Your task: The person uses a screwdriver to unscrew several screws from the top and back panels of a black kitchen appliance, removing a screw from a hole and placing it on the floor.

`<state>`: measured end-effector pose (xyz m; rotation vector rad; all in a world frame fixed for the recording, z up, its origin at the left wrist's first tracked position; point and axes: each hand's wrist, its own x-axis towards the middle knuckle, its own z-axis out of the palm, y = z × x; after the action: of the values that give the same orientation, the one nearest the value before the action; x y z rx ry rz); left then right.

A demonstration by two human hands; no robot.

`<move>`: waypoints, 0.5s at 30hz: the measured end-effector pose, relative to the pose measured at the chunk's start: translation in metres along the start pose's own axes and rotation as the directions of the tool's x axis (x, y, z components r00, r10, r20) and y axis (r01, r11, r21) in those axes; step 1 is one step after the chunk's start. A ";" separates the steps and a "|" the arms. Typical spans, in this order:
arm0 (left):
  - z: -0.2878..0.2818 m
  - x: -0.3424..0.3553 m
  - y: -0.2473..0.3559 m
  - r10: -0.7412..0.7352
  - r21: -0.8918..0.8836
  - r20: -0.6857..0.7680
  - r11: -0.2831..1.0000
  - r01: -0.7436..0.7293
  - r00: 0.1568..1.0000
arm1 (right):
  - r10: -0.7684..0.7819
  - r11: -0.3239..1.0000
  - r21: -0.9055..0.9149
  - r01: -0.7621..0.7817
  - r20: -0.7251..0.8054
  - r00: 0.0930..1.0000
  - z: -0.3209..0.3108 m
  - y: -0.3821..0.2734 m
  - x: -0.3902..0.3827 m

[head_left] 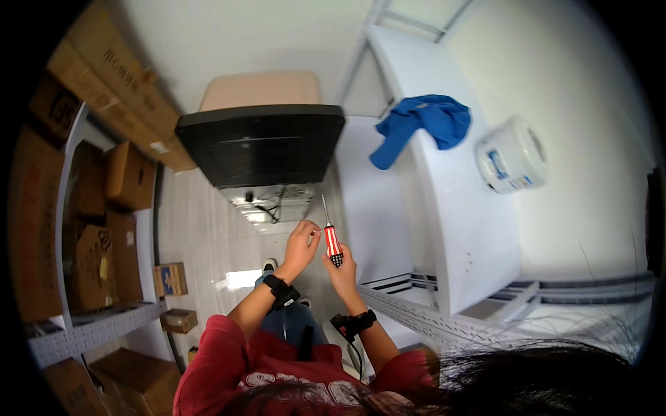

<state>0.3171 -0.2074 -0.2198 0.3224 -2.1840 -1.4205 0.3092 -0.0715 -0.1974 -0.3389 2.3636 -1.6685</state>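
Note:
My right hand (342, 272) is closed round the lower handle of a screwdriver (332, 240). Its handle has red and white stripes and a dark spotted end, and its thin metal shaft points up and away from me. Just to the left, my left hand (302, 245) has its fingers curled in a pinch beside the top of the handle. Whatever those fingertips hold, if anything, is too small to make out. Beyond both hands stands a boxy appliance with a black top (267, 145), a pale lower body and a dark cable (267, 208) hanging on it.
On the right, a white shelf (465, 229) bears a crumpled blue cloth (433, 121) and a white tub (510, 156). Cardboard boxes (130, 177) fill the rack on the left. Small cartons (171, 279) lie on the shiny floor, and long cartons (118, 76) lean at the back left.

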 end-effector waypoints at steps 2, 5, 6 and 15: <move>-0.022 -0.009 -0.026 -0.081 -0.001 -0.062 0.997 0.081 0.995 | -0.040 0.998 -0.045 0.043 0.080 0.996 0.031 0.003 0.000; -0.049 -0.011 -0.053 -0.153 -0.011 -0.123 0.988 0.152 0.981 | -0.059 0.994 -0.086 0.073 0.162 0.985 0.073 0.008 0.001; -0.055 -0.014 -0.065 -0.162 -0.026 -0.157 0.987 0.160 0.974 | -0.076 0.992 -0.081 0.093 0.191 0.979 0.086 0.013 0.002; -0.097 -0.024 -0.137 -0.267 -0.201 -0.109 0.949 0.241 0.958 | -0.116 0.993 0.005 0.118 0.224 0.968 0.180 0.050 0.003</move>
<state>0.3793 -0.3303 -0.3190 0.6326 -1.9364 -1.6750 0.3602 -0.2170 -0.3035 -0.6446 2.2227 -1.5765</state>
